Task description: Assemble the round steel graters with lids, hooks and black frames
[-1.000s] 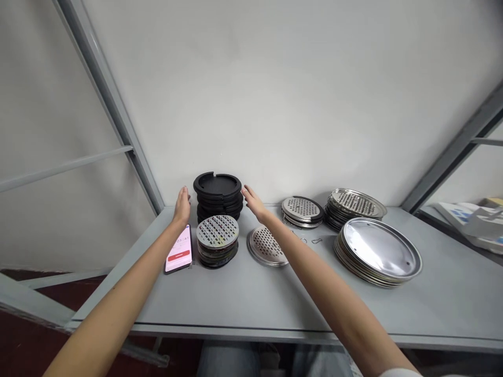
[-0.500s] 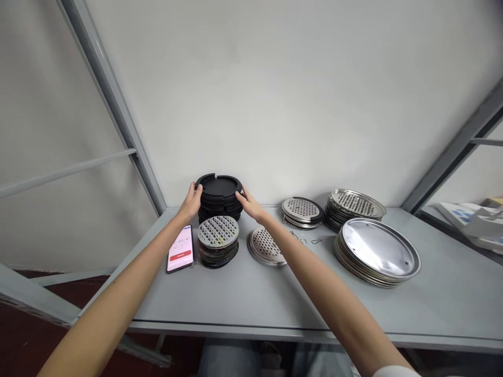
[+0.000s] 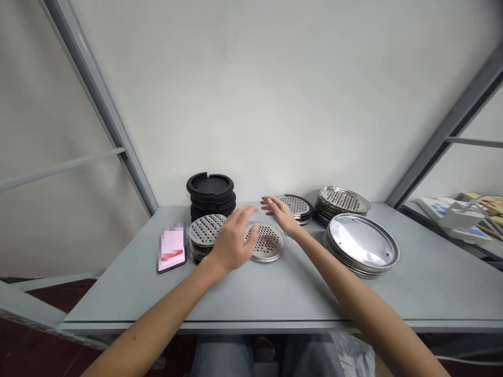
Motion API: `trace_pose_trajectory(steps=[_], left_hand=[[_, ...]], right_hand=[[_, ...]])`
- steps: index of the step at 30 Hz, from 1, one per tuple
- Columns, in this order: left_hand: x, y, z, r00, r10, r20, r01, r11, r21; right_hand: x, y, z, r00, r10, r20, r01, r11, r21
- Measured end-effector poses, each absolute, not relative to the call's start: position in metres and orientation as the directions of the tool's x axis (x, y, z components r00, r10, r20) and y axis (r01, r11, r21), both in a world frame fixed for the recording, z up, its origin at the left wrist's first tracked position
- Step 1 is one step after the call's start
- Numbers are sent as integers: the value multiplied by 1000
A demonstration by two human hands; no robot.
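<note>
Head view: the left hand (image 3: 234, 241), open with fingers loosely curved and holding nothing, hangs just left of a round, silver, perforated metal disc (image 3: 270, 243) on the grey surface (image 3: 267, 298). Left of that hand, partly hidden by it, stands a short stack topped by a grey slotted disc (image 3: 205, 229); beyond it rises a stack of round black notched-rim dishes (image 3: 210, 185). The right hand (image 3: 280, 214), also open and empty, overlaps the left side of a black-edged perforated silver disc (image 3: 296, 206); farther right stand stacked shiny round metal lids (image 3: 363, 241).
</note>
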State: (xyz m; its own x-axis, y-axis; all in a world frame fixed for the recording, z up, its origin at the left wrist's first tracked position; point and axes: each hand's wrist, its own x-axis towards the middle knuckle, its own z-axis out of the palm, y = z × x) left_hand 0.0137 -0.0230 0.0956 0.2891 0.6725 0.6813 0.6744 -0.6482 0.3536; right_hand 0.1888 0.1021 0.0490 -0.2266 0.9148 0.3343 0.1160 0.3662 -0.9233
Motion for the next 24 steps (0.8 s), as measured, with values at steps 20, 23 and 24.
trace_pose_trajectory(steps=[20,23,24], left_hand=[[32,14,1,288,918,272,817,-384,431],[32,12,4,273,912,307,784,-396,479],[33,11,5,265,909,322,768,-401,500]], right_hand=[[219,59,1,-367,864,343,588,502,-634],[220,60,4,-337,869,362,547,494,-677],[221,61,4,-323,868,377,528,496,-689]])
